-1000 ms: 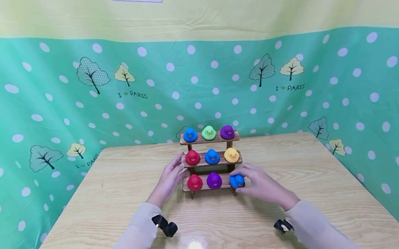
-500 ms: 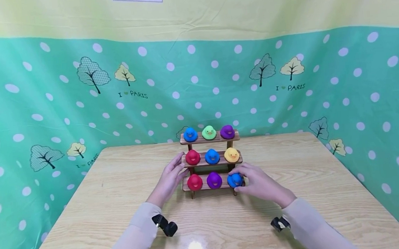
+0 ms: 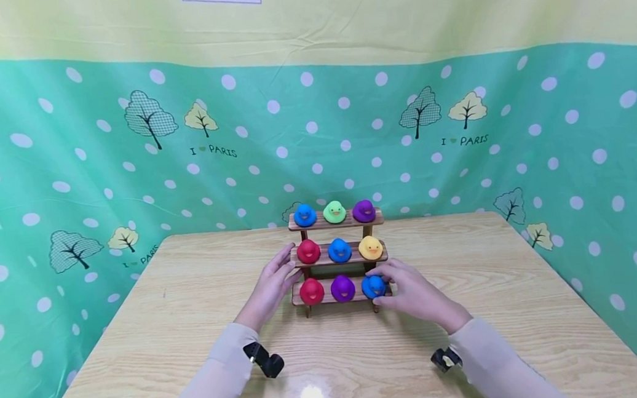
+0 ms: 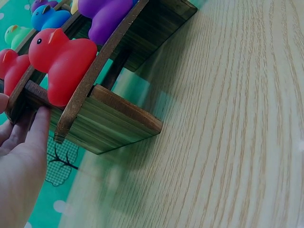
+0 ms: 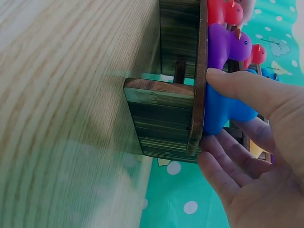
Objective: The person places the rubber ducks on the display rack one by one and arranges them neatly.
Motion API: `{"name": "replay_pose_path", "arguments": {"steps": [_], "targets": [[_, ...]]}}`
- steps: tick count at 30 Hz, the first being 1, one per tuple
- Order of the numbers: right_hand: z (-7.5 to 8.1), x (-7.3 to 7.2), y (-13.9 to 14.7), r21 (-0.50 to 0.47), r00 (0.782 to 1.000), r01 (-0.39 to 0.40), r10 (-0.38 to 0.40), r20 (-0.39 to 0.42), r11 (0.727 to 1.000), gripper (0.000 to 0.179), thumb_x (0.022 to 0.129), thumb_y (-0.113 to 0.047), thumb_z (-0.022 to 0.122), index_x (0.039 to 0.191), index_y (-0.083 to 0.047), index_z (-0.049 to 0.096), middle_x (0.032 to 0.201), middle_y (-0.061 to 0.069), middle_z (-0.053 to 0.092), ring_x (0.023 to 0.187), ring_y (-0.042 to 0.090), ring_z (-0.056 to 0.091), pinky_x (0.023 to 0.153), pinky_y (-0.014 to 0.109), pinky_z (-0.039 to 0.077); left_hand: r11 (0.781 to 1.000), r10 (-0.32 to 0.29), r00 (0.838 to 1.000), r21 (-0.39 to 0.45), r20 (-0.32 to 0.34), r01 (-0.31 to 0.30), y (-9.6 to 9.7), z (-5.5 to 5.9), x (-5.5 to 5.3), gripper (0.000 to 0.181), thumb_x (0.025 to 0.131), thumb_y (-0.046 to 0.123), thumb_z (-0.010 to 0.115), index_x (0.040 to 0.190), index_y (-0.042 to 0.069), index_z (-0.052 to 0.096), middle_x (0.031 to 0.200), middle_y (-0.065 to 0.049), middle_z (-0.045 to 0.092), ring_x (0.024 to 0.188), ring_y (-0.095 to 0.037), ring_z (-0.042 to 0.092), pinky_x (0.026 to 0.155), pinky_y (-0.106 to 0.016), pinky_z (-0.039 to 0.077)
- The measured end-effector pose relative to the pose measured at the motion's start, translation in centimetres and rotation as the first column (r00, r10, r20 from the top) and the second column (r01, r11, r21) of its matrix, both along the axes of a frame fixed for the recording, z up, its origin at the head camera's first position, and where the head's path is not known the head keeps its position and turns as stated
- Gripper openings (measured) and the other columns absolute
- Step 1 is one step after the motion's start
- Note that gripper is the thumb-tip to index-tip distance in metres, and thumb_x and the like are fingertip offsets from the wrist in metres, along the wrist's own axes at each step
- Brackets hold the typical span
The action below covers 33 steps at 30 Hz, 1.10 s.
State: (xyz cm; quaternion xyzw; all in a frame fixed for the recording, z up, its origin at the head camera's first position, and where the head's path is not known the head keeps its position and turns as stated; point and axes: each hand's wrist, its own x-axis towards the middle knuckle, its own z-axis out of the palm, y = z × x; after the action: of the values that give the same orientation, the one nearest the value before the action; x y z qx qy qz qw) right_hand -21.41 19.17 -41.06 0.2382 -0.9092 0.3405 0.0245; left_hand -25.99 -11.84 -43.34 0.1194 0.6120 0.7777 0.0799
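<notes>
A three-tier wooden stand (image 3: 358, 297) holds small rubber ducks, three to a shelf. At the right end of the lowest shelf, my right hand (image 3: 416, 294) pinches a blue rubber duck (image 3: 373, 287), with the thumb across its front and the fingers behind. The right wrist view shows this thumb (image 5: 242, 88) over the blue duck (image 5: 223, 111), which sits on the shelf beside a purple duck (image 5: 225, 45). My left hand (image 3: 269, 290) rests its extended fingers at the stand's left side, close to the red ducks (image 4: 64, 61).
Red and purple ducks share the bottom shelf. The middle one bears red, blue and yellow ducks (image 3: 370, 248); on top are blue, green (image 3: 334, 212) and purple ones. The stand is on a wooden table (image 3: 202, 275) before a green dotted curtain (image 3: 212, 188).
My right hand has slid the blue duck slightly left on the bottom shelf, and its face has turned forward. The left hand stays in place.
</notes>
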Motion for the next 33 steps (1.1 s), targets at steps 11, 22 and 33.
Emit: {"name": "replay_pose_path", "arguments": {"steps": [11, 22, 33], "targets": [[-0.2, 0.0, 0.3, 0.000, 1.000, 0.009, -0.009, -0.007, 1.000, 0.052, 0.080, -0.013, 0.086, 0.128, -0.010, 0.064, 0.111, -0.001, 0.058, 0.101, 0.022, 0.059, 0.085, 0.047, 0.057, 1.000, -0.006, 1.000, -0.001, -0.003, 0.006, 0.0, 0.0, 0.0, 0.054, 0.108, 0.006, 0.038, 0.159, 0.000, 0.019, 0.165, -0.020, 0.005, 0.151, -0.034, 0.012, 0.116, -0.045, 0.035], [-0.3, 0.2, 1.3, -0.013, 1.000, -0.001, 0.000, -0.020, 1.000, 0.050, 0.081, -0.013, 0.085, 0.127, -0.010, 0.065, 0.118, 0.001, 0.060, 0.107, 0.028, 0.061, 0.091, 0.052, 0.054, 1.000, -0.004, 1.000, 0.003, 0.000, 0.004, 0.2, 0.0, 0.1, 0.055, 0.108, 0.007, 0.039, 0.159, 0.000, 0.020, 0.164, -0.021, 0.008, 0.149, -0.034, 0.018, 0.116, -0.046, 0.035], [-0.6, 0.3, 3.2, 0.016, 0.999, 0.030, -0.030, -0.015, 0.999, 0.047, 0.085, -0.016, 0.081, 0.129, -0.010, 0.064, 0.126, 0.009, 0.061, 0.111, 0.031, 0.060, 0.092, 0.053, 0.055, 0.991, 0.006, 0.999, -0.135, -0.038, -0.011, -0.4, 0.3, 0.0, 0.055, 0.106, 0.009, 0.047, 0.157, 0.001, 0.027, 0.158, -0.026, 0.025, 0.144, -0.037, 0.031, 0.114, -0.045, 0.039]]}}
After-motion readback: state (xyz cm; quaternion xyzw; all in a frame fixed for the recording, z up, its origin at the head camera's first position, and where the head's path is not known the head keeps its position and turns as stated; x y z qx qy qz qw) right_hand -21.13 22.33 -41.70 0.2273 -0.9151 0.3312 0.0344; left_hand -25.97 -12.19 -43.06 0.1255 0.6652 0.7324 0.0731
